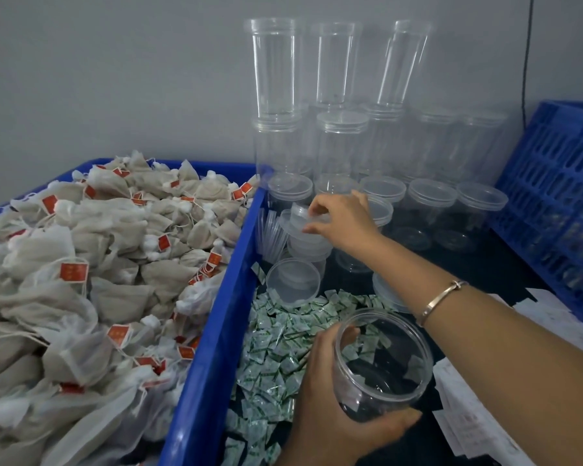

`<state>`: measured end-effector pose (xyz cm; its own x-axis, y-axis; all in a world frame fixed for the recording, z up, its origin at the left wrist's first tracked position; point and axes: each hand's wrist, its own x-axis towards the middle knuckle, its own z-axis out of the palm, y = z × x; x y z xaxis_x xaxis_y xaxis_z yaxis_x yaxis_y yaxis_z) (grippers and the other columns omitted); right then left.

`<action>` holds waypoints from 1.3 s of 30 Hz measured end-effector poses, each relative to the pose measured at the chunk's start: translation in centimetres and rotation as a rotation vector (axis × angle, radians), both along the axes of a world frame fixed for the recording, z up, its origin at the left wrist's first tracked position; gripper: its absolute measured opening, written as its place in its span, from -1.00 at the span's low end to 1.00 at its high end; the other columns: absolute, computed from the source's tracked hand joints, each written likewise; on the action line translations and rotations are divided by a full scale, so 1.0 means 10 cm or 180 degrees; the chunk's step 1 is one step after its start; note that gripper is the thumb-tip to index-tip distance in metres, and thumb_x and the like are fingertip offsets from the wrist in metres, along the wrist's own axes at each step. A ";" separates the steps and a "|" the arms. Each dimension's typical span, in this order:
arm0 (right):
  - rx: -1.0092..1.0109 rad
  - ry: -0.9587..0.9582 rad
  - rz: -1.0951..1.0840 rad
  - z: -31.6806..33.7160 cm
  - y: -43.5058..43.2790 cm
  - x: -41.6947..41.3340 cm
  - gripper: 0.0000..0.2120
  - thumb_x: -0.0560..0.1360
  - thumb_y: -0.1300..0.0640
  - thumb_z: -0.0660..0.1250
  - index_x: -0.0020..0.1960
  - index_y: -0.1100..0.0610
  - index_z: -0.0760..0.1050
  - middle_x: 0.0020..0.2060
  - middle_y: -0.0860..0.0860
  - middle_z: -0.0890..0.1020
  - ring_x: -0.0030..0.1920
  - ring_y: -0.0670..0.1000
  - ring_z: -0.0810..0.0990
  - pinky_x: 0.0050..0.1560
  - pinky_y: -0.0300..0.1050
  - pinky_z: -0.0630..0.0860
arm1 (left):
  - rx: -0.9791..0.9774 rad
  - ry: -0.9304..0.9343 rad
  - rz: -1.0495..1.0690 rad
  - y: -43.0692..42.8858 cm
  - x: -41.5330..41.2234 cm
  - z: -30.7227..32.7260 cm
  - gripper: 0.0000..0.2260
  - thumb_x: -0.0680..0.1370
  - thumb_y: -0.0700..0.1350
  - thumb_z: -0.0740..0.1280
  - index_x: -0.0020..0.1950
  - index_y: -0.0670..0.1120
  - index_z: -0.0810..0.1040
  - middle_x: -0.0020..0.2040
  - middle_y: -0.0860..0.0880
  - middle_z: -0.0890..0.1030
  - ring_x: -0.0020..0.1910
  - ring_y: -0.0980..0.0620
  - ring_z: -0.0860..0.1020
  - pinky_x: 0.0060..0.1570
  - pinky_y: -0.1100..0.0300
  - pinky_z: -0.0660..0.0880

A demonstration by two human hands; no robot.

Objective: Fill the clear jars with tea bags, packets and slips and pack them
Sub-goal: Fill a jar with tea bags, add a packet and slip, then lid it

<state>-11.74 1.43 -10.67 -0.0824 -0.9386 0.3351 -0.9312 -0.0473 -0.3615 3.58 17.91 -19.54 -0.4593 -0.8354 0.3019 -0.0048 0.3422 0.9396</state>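
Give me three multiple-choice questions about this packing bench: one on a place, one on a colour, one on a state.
1. Where do the tea bags lie?
A) in the blue bin on the left
B) on a wall shelf
C) on the floor

2. What colour are the tags on the tea bags?
A) yellow
B) red
C) black

3. How is the jar in the left hand?
A) capped and full
B) lidless, mouth open
C) cracked in two

Answers:
1 A, they heap between the bin's blue walls.
2 B, the tags that show are red.
3 B, its rim is bare, while the right hand pinches a lid at the stack.
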 end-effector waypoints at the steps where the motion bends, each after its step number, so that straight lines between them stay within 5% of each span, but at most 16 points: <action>1: 0.0120 0.0171 0.0022 0.00 0.02 -0.01 -0.66 0.46 -0.16 0.45 0.12 0.02 0.56 0.11 -0.09 0.65 0.24 -0.02 0.54 0.53 0.05 -0.12 | -0.0006 0.0010 -0.0006 0.00 0.00 0.00 -0.22 0.19 0.12 0.60 0.30 0.38 0.29 0.27 0.29 0.44 0.29 0.32 0.40 0.10 0.51 0.38; 3: 0.0126 0.0160 0.0103 0.02 0.12 -0.01 -0.57 0.48 -0.18 0.42 0.22 0.06 0.56 0.21 -0.05 0.63 0.29 -0.03 0.52 0.55 0.07 -0.16 | 0.0009 0.0037 -0.0003 0.00 -0.01 0.01 -0.23 0.19 0.12 0.59 0.29 0.40 0.29 0.27 0.28 0.45 0.28 0.31 0.41 0.10 0.50 0.39; 5: -0.0256 -0.0593 0.0288 0.06 0.35 0.03 -0.67 0.52 -0.06 0.43 0.18 0.11 0.58 0.15 -0.05 0.64 0.23 -0.05 0.54 0.52 0.02 0.11 | 0.0033 0.0087 -0.0010 0.01 0.00 0.02 -0.24 0.20 0.12 0.59 0.30 0.40 0.30 0.26 0.27 0.46 0.29 0.30 0.41 0.12 0.49 0.38; 7: -0.0580 -0.1389 0.0490 0.04 0.66 0.04 -0.85 0.56 0.06 0.40 0.08 0.11 0.60 0.03 -0.11 0.65 0.12 -0.13 0.57 0.26 -0.16 0.42 | 0.0109 0.0134 -0.0102 0.01 0.01 0.03 -0.24 0.22 0.09 0.60 0.32 0.35 0.32 0.27 0.27 0.47 0.29 0.29 0.42 0.13 0.46 0.40; 9: -0.0551 -0.1904 0.0604 -0.06 1.06 0.02 -0.85 0.59 0.01 0.34 0.04 0.06 0.63 -0.02 -0.14 0.68 0.09 -0.18 0.60 0.11 -0.32 0.49 | 0.0251 0.0147 -0.0286 0.02 0.03 0.06 -0.22 0.25 0.03 0.62 0.36 0.27 0.32 0.28 0.27 0.48 0.30 0.29 0.43 0.14 0.45 0.41; 12: -0.0247 -0.2727 0.0686 -0.21 1.59 -0.12 -0.56 0.52 -0.37 0.21 0.05 -0.07 0.66 0.08 -0.14 0.69 0.17 -0.18 0.61 0.11 -0.40 0.49 | 0.0477 0.0056 -0.0486 0.03 0.09 0.11 -0.10 0.25 0.00 0.63 0.44 0.25 0.19 0.32 0.38 0.39 0.34 0.37 0.33 0.16 0.53 0.34; 14: 0.0079 -0.3288 0.0703 -0.30 1.76 -0.22 -0.26 0.26 -0.61 0.27 0.11 -0.04 0.63 0.15 -0.05 0.68 0.26 -0.06 0.59 0.16 -0.20 0.55 | 0.0604 -0.0143 -0.0540 0.06 0.14 0.18 0.08 0.20 0.08 0.64 0.47 0.34 -0.04 0.32 0.56 0.21 0.34 0.52 0.21 0.13 0.63 0.27; 16: 0.0481 -0.3802 0.0719 -0.43 1.92 -0.27 0.07 -0.11 -0.58 0.50 0.18 0.10 0.53 0.18 0.00 0.65 0.30 0.04 0.55 0.11 -0.09 0.59 | 0.0614 -0.0314 -0.0617 0.10 0.20 0.28 0.18 0.16 0.15 0.61 0.44 0.41 -0.24 0.30 0.66 0.04 0.32 0.60 0.10 0.09 0.68 0.21; 17: 0.0623 -0.3772 0.0847 -0.51 2.02 -0.26 0.13 -0.17 -0.49 0.59 0.25 0.09 0.47 0.21 -0.03 0.62 0.31 0.03 0.53 0.10 -0.13 0.59 | 0.0583 -0.0393 -0.0660 0.13 0.24 0.35 0.20 0.16 0.18 0.60 0.42 0.43 -0.29 0.33 0.65 -0.01 0.34 0.59 0.07 0.10 0.69 0.19; 21: 0.0856 -0.2874 0.1111 -0.89 2.31 -0.11 -0.02 0.16 -0.24 0.67 0.42 -0.43 0.19 0.34 -0.29 0.47 0.40 -0.19 0.43 0.35 -0.14 0.46 | 0.0183 -0.0896 -0.0683 0.25 0.36 0.70 0.10 0.22 0.33 0.50 0.38 0.47 -0.35 0.42 0.54 -0.15 0.37 0.59 -0.09 0.15 0.72 0.07; 26: 0.0445 -0.2775 0.0787 -0.94 2.34 0.14 0.01 0.12 -0.30 0.64 0.44 -0.36 0.18 0.22 -0.33 0.53 0.26 -0.26 0.52 0.18 -0.44 0.44 | -0.0643 -0.1338 0.0102 0.21 0.52 1.28 -0.25 0.40 0.30 0.31 0.51 0.24 0.05 0.43 0.41 0.13 0.18 0.69 0.09 0.15 0.57 0.09; 31: 0.0262 -0.2824 0.0638 -1.02 2.51 0.35 -0.13 0.07 -0.41 0.60 0.28 -0.49 0.25 0.22 -0.37 0.52 0.23 -0.30 0.52 0.19 -0.30 0.44 | -0.0975 -0.1631 0.0891 -0.29 0.73 1.66 -0.77 0.59 -0.20 0.27 0.23 -0.02 0.51 0.22 0.10 0.52 0.22 0.20 0.45 0.22 0.32 0.37; 34: 0.0274 -0.2575 0.0647 -1.04 2.55 0.39 -0.06 0.08 -0.40 0.61 0.32 -0.50 0.17 0.27 -0.40 0.46 0.28 -0.36 0.44 0.14 -0.49 0.40 | -0.0495 -0.1691 0.1282 -0.70 0.79 1.57 -0.76 0.57 -0.34 0.24 0.03 -0.02 0.56 0.04 0.07 0.60 -0.02 0.22 0.53 -0.07 0.42 0.42; 39: 0.0303 -0.2458 0.0692 -1.04 2.53 0.36 -0.05 0.13 -0.35 0.62 0.36 -0.48 0.15 0.31 -0.39 0.44 0.33 -0.33 0.42 0.17 -0.59 0.31 | -0.0334 -0.3378 0.1272 -1.28 0.97 0.96 -0.83 0.58 -0.23 0.26 0.15 -0.11 0.52 0.13 -0.09 0.57 0.05 -0.03 0.51 -0.01 0.16 0.41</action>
<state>-8.13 26.68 -21.11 -0.0705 -0.9819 0.1760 -0.3904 -0.1352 -0.9107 13.23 5.07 -9.98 -0.2311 -0.9729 -0.0034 -0.9069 0.2142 0.3629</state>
